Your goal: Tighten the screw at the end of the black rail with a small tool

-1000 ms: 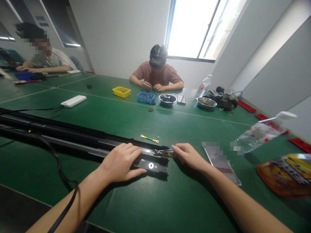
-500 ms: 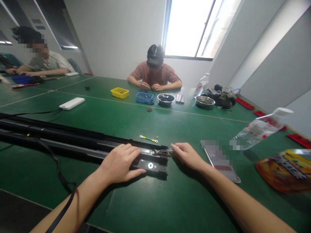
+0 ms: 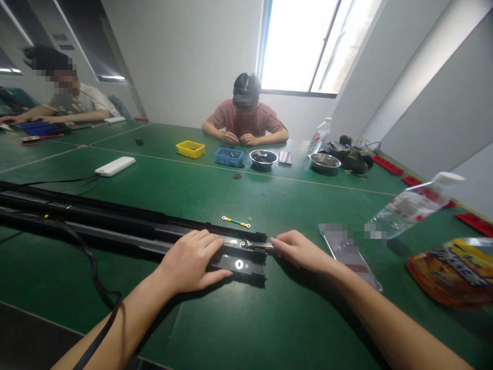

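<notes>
A long black metal rail lies across the table from the left. My left hand is closed over it near its right end, fingers across the top and thumb along the near side. My right hand grips the handle of a small metal wrench. The wrench's head sits around a nut or bolt on the rail. Closer to me, a pale ring-shaped spot shows on the rail's lower strip. Just beyond the rail lie a green-and-yellow ground wire with ring ends and a tiny brass-coloured nut.
A phone, a water bottle and an orange snack pouch are at the right. A white power bank lies at the left. Opposite, a person sits behind a yellow bin, a blue bin and a metal bowl.
The wrench handle has swung slightly towards me about the nut, with my right hand still on it. My left hand stays in place on the rail.
</notes>
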A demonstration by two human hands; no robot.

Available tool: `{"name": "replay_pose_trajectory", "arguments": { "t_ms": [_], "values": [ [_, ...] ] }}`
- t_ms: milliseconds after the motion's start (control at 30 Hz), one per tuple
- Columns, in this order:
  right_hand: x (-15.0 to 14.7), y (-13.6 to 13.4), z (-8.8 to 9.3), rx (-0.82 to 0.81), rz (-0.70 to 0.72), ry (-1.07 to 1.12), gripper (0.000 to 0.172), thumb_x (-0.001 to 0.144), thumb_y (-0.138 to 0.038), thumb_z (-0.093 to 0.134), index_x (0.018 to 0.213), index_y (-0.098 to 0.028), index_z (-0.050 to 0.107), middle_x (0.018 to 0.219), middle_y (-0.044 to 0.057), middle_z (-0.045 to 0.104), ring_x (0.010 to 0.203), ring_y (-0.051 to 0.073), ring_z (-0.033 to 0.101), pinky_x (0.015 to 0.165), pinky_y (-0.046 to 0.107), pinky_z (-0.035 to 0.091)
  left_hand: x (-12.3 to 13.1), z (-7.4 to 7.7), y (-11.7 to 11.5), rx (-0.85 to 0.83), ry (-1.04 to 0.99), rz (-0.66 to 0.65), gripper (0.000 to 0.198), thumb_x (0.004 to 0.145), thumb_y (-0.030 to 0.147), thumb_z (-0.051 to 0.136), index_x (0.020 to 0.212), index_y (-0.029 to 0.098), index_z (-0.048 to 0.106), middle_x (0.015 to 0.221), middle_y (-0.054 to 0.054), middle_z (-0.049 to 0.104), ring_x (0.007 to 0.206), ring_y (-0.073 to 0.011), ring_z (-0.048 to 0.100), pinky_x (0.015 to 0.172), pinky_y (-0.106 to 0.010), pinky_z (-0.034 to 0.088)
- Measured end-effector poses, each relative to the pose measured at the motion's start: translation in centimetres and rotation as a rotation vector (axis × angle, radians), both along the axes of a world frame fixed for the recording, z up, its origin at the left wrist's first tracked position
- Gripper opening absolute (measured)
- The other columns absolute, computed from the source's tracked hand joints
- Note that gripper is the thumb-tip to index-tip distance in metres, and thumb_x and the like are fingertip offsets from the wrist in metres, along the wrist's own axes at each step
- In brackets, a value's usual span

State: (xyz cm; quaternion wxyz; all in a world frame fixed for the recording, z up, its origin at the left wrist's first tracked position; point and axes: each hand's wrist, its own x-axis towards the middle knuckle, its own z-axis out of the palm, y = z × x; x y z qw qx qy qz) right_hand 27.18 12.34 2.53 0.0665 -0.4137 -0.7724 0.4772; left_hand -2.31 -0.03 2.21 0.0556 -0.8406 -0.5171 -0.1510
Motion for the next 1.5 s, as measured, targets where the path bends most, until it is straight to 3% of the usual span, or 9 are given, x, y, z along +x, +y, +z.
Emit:
{"name": "replay_pose_trajectory", "arguments": {
  "t_ms": [233,567,833,1000,1133,1500],
  "values": [
    [-0.1,-0.8,0.5,-0.189,0.131,-0.023,0.06,0.095,-0.069,0.048,0.066,-0.017,0.057,0.045,-0.004,0.046,0.036,0.009,0.043,0.035,0.019,0.03,0.1,0.1,0.0,-0.014,-0.001,0.002,0.054,0.091,0.063,0.061,0.118,0.016,0.063,0.115,-0.013,0.07,0.102,-0.032,0.064,0.088,-0.048,0.05],
    [0.4,-0.4,0.7,-0.206,0.148,-0.011,0.062,0.095,-0.069,0.049,0.061,-0.017,0.055,0.043,-0.003,0.048,0.036,0.009,0.045,0.037,0.02,0.031,0.1,0.0,0.0,-0.013,0.0,0.008,0.055,0.091,0.062,0.061,0.12,0.015,0.063,0.117,-0.013,0.07,0.103,-0.0324,0.064,0.09,-0.049,0.05],
    [0.6,-0.2,0.9,-0.257,0.081,0.014,0.057,0.092,-0.062,0.057,0.056,-0.018,0.051,0.042,-0.004,0.046,0.034,0.009,0.044,0.037,0.021,0.028,0.1,0.1,0.1,-0.02,-0.002,0.006,0.054,0.091,0.061,0.061,0.118,0.014,0.065,0.115,-0.014,0.07,0.1,-0.032,0.064,0.087,-0.049,0.051],
    [1.4,1.0,-0.3,-0.188,-0.03,0.099,0.051,0.094,-0.06,0.054,0.064,-0.018,0.055,0.042,-0.004,0.049,0.035,0.01,0.047,0.039,0.021,0.029,0.1,0.2,0.0,-0.012,-0.009,0.001,0.053,0.091,0.061,0.062,0.117,0.015,0.065,0.114,-0.014,0.07,0.099,-0.0316,0.064,0.086,-0.048,0.051],
    [1.3,1.2,-1.2,-0.128,-0.121,0.272,0.052,0.093,-0.066,0.053,0.07,-0.019,0.054,0.042,-0.007,0.043,0.037,0.009,0.041,0.041,0.021,0.029,0.1,0.2,0.0,0.001,-0.016,0.0,0.052,0.09,0.06,0.064,0.118,0.016,0.065,0.113,-0.013,0.071,0.099,-0.0314,0.065,0.085,-0.047,0.051],
    [-0.1,0.0,-0.7,-0.083,-0.105,0.24,0.054,0.093,-0.067,0.05,0.07,-0.018,0.055,0.047,-0.006,0.046,0.04,0.01,0.042,0.044,0.022,0.028,0.1,0.1,0.1,-0.014,-0.004,0.007,0.054,0.091,0.062,0.061,0.118,0.016,0.064,0.114,-0.014,0.07,0.102,-0.0323,0.064,0.088,-0.047,0.05]
  ]
}}
